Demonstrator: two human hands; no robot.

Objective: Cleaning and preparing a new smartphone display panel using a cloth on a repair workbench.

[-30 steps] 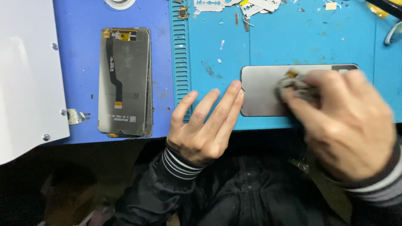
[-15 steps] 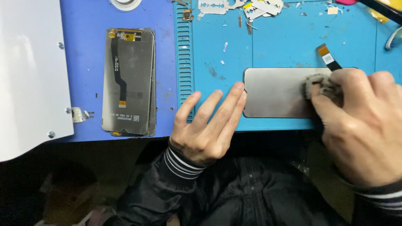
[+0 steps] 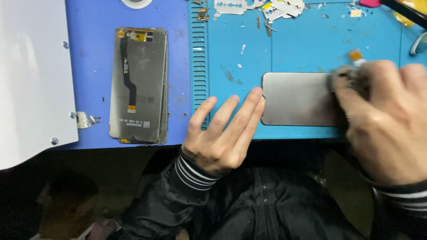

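Note:
A grey phone screen panel [image 3: 296,99] lies flat on the light blue work mat [image 3: 302,49] near the front edge. My left hand [image 3: 224,133] rests flat on the mat, fingertips against the panel's left edge. My right hand [image 3: 384,120] covers the panel's right end and pinches a small grey crumpled wad [image 3: 344,78] against it. A short flex cable with an orange tip [image 3: 356,55] sticks out beyond the panel's top right corner.
Two stacked phone screens [image 3: 138,84], back side up with a flex cable, lie on the darker blue mat at left. A white panel [image 3: 31,75] covers the far left. Blades and scraps [image 3: 258,6] lie along the back edge.
My right hand with the wad has slid to the right along the panel, uncovering more of its surface and the flex cable. The left hand stays put.

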